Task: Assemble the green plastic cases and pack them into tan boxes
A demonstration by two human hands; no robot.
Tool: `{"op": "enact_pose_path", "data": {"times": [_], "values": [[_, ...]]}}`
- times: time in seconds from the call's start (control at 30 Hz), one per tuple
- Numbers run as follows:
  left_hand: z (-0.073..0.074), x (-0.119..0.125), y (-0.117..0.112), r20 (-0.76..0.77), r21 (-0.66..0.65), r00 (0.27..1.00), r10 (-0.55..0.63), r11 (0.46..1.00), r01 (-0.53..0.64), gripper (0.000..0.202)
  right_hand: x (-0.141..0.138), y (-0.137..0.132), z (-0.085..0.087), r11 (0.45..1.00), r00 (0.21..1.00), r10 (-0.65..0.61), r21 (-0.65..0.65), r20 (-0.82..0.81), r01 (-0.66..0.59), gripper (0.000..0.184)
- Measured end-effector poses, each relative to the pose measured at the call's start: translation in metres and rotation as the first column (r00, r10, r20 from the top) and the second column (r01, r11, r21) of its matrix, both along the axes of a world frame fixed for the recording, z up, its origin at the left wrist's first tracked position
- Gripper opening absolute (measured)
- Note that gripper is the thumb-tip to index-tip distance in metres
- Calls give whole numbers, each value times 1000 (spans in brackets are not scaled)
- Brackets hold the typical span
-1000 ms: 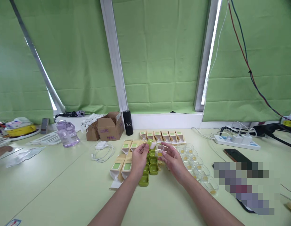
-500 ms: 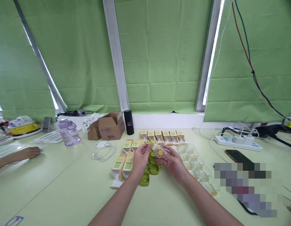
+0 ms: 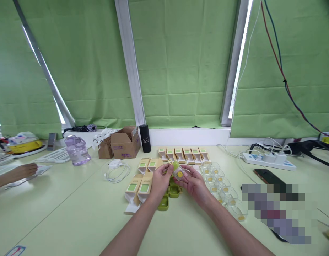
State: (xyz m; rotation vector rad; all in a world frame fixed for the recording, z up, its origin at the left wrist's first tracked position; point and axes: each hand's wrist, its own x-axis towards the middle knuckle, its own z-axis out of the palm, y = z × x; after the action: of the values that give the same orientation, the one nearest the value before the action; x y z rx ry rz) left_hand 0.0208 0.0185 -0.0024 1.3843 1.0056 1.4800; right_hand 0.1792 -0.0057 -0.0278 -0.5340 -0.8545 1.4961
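Both my hands meet above the middle of the table. My left hand [image 3: 160,181] is closed, pinching a small light-green cap-like piece [image 3: 176,165]. My right hand [image 3: 194,180] is closed on a small clear plastic container [image 3: 178,173] with a yellow round spot. The two pieces touch; I cannot tell whether they are joined. Below my hands lie several open green square cases [image 3: 174,191], partly hidden. Right of my right hand stand rows of clear plastic cups [image 3: 230,192] with yellow spots. Small open cartons [image 3: 132,187] with green labels lie beside my left hand.
More small cartons [image 3: 183,155] line up at the back. Farther off stand a brown cardboard box [image 3: 126,143], a black bottle [image 3: 145,138] and a purple jug [image 3: 77,151]. A power strip [image 3: 269,160] and phone [image 3: 271,178] lie right. Another person's hand [image 3: 27,170] is far left.
The green piece and the clear container have come closer together, now overlapping between my hands. At far left the other person's hand has shifted left, showing more of a paper sheet.
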Motion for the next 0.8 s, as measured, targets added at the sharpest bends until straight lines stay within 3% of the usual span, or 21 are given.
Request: {"op": "enact_pose_path", "data": {"times": [0.23,0.53,0.8], "values": [[-3,2,-2,-3,3,1000,-28,1000,28,60,-1,-3,-1,999,1000,19,28,5,-19,53],[-3,2,-1,-10,20,999,-35,999,35,57,2,8,-12,990,989,-73,130,132,55,53],[-3,0,-2,-34,17,999,-30,999,30,53,2,-3,1,972,955,-134,225,266,74,64]]}}
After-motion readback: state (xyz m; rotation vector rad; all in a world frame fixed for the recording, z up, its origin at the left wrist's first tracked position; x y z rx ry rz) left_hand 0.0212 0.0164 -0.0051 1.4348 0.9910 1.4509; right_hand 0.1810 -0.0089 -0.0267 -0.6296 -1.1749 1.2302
